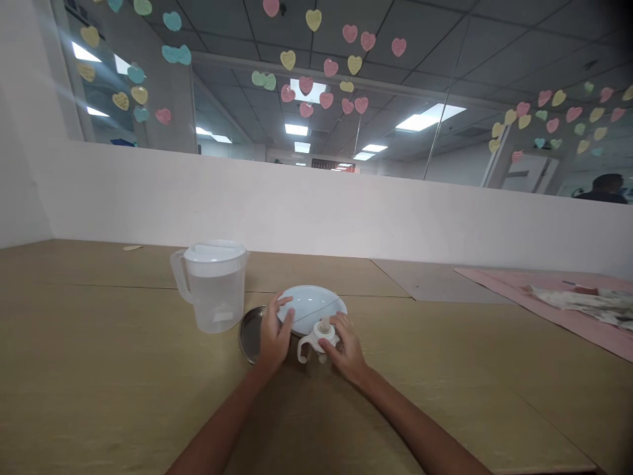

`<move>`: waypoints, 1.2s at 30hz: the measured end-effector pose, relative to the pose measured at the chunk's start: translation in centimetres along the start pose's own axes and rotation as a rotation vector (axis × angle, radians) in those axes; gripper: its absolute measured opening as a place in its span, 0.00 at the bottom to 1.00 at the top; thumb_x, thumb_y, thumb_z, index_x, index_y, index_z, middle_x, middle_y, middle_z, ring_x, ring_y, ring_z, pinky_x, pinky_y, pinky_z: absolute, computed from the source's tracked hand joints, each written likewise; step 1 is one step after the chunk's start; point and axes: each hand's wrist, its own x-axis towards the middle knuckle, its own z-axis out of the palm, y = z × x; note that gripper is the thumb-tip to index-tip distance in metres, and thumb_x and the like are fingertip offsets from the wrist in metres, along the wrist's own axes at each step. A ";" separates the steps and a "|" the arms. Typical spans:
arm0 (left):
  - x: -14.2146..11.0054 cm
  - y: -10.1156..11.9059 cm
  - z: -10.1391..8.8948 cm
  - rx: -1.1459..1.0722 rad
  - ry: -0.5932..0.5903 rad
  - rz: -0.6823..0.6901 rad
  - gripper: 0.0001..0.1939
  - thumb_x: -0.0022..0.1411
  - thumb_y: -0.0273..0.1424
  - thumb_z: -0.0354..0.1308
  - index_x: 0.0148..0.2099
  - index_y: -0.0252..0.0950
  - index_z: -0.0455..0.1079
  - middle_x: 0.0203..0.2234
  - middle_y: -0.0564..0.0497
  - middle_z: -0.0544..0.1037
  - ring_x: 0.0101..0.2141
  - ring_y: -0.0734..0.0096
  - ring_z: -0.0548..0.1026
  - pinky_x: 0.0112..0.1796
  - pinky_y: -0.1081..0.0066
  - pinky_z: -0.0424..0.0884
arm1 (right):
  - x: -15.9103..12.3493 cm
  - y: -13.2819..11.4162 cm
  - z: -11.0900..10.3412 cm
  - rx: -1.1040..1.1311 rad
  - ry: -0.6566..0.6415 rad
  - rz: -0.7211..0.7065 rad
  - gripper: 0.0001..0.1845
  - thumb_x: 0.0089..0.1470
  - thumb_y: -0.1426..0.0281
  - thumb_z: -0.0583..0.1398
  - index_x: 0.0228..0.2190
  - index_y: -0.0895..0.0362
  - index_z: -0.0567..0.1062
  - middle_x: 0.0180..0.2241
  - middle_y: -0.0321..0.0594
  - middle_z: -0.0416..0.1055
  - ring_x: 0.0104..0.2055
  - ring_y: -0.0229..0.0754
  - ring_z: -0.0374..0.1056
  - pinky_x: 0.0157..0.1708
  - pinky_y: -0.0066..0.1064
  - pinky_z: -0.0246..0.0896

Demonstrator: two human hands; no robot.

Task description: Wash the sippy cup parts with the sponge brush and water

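Observation:
A small baby bottle [319,338] with white side handles and a beige teat stands on the wooden table [99,369]. My right hand [346,348] is closed around its top collar. My left hand [275,332] rests with fingers laid flat on the near edge of a pale blue plate [321,302]. The plate lies tilted over a round metal dish [250,333]. A clear plastic pitcher [213,285] with a white lid and water inside stands just left of my left hand.
A white partition wall [316,211] runs along the far edge of the table, with glass and paper hearts above. A pink mat [554,303] with crumpled cloth lies at the far right. Another person's head shows behind the glass at right.

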 end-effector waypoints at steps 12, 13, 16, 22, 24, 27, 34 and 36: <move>1.5 -3.6 -2.2 0.817 -0.371 -0.140 0.20 0.54 0.26 0.51 0.51 0.35 0.62 0.44 0.42 0.69 0.44 0.58 0.68 0.43 0.62 0.64 | -0.2 0.3 0.2 -0.006 -0.002 -0.009 0.15 0.52 0.58 0.56 0.39 0.55 0.67 0.35 0.41 0.70 0.40 0.46 0.64 0.51 0.46 0.52; 1.6 -3.5 -2.3 0.810 -0.366 -0.169 0.19 0.54 0.27 0.52 0.50 0.35 0.62 0.43 0.42 0.69 0.42 0.59 0.69 0.42 0.63 0.64 | -0.2 0.3 0.2 -0.010 0.001 -0.011 0.15 0.52 0.59 0.56 0.39 0.55 0.67 0.35 0.41 0.70 0.41 0.46 0.65 0.51 0.46 0.52; 2.1 -2.8 -2.7 0.769 -0.236 -0.203 0.17 0.53 0.28 0.53 0.47 0.35 0.64 0.39 0.43 0.68 0.40 0.60 0.69 0.40 0.64 0.65 | -0.3 0.3 0.3 -0.028 0.012 -0.013 0.16 0.52 0.59 0.56 0.40 0.55 0.67 0.37 0.42 0.70 0.42 0.47 0.65 0.51 0.46 0.52; 2.4 0.0 -2.9 0.435 0.242 0.077 0.22 0.57 0.38 0.53 0.52 0.32 0.59 0.42 0.41 0.66 0.44 0.57 0.66 0.45 0.60 0.65 | -0.4 0.4 0.3 -0.015 0.010 -0.002 0.18 0.52 0.57 0.56 0.40 0.55 0.67 0.37 0.42 0.70 0.43 0.46 0.64 0.48 0.43 0.56; 1.6 0.9 -2.0 0.273 0.216 0.181 0.24 0.58 0.39 0.52 0.54 0.34 0.57 0.43 0.42 0.67 0.43 0.60 0.68 0.43 0.62 0.66 | -0.3 0.4 0.3 -0.023 0.011 -0.001 0.18 0.52 0.57 0.56 0.40 0.55 0.67 0.37 0.42 0.70 0.43 0.46 0.63 0.47 0.41 0.57; -0.1 2.0 -0.1 0.152 0.042 0.332 0.25 0.57 0.38 0.54 0.54 0.35 0.56 0.44 0.43 0.69 0.43 0.61 0.69 0.44 0.64 0.67 | -0.2 0.4 0.4 -0.038 -0.023 0.006 0.16 0.52 0.57 0.55 0.39 0.54 0.68 0.35 0.41 0.70 0.41 0.46 0.64 0.46 0.41 0.57; -2.0 3.6 1.3 0.109 -0.229 0.354 0.23 0.60 0.35 0.50 0.57 0.37 0.56 0.48 0.42 0.68 0.47 0.61 0.68 0.47 0.62 0.65 | 0.0 0.3 0.6 -0.031 0.014 -0.034 0.17 0.53 0.56 0.53 0.39 0.54 0.70 0.34 0.42 0.70 0.41 0.46 0.64 0.47 0.44 0.57; -2.0 3.7 1.2 0.100 -0.230 0.348 0.23 0.61 0.34 0.50 0.58 0.37 0.55 0.49 0.42 0.67 0.48 0.61 0.67 0.48 0.62 0.65 | -0.1 0.3 0.7 -0.032 0.019 -0.036 0.17 0.53 0.57 0.54 0.39 0.54 0.70 0.35 0.42 0.70 0.42 0.47 0.64 0.48 0.44 0.57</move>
